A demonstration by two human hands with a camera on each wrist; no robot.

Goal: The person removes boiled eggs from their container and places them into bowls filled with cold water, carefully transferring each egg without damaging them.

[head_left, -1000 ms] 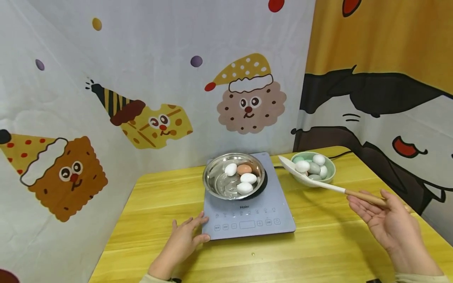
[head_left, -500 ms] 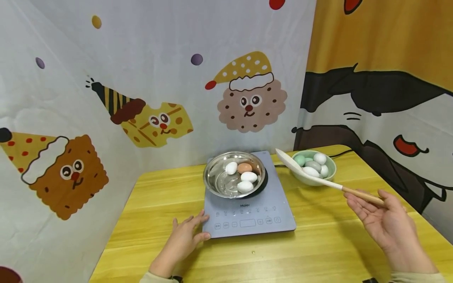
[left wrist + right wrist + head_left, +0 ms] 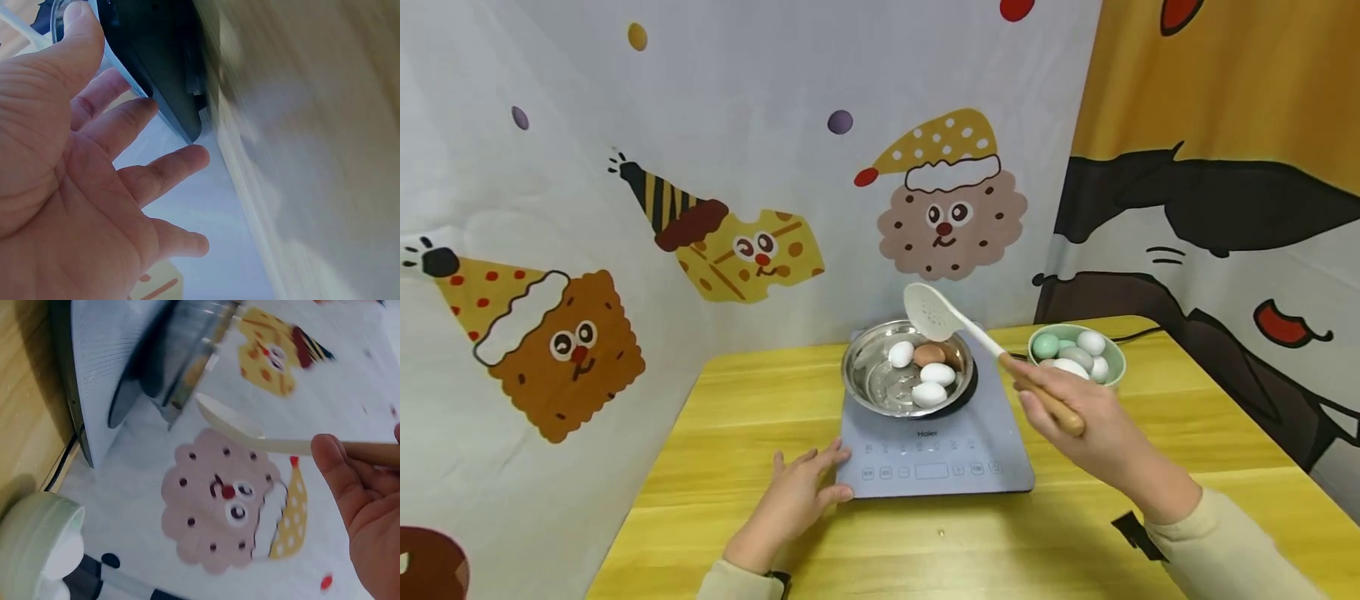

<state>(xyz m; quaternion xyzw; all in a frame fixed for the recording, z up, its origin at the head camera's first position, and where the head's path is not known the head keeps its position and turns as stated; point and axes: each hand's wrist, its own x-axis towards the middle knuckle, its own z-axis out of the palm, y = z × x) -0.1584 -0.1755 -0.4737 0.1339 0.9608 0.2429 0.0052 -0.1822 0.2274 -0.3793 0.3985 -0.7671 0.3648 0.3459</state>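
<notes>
My right hand (image 3: pixel 1082 417) grips the wooden handle of a white slotted spoon (image 3: pixel 932 315), its head raised over the far right rim of a steel basin (image 3: pixel 859 379). Nothing shows in the spoon's head. Several white eggs (image 3: pixel 937 374) and one brown egg (image 3: pixel 929 355) lie inside the basin, which stands on a Haier induction cooker (image 3: pixel 895 457). My left hand (image 3: pixel 793 500) touches the cooker's left front corner. The left wrist view shows its fingers (image 3: pixel 165 172) spread, with fingertips by the cooker's side (image 3: pixel 156 62). The right wrist view has the spoon (image 3: pixel 231 422) beside the basin.
A pale green bowl (image 3: pixel 1117 367) with white, grey and green eggs stands right of the cooker. A black cord (image 3: pixel 1138 334) runs behind it. The yellow wooden table (image 3: pixel 730 417) meets a cartoon-printed cloth (image 3: pixel 760 167) at the back.
My right hand has turned over from palm up to back up and swung left. The spoon's head has moved from the green bowl to above the basin. My left hand has stayed at the cooker.
</notes>
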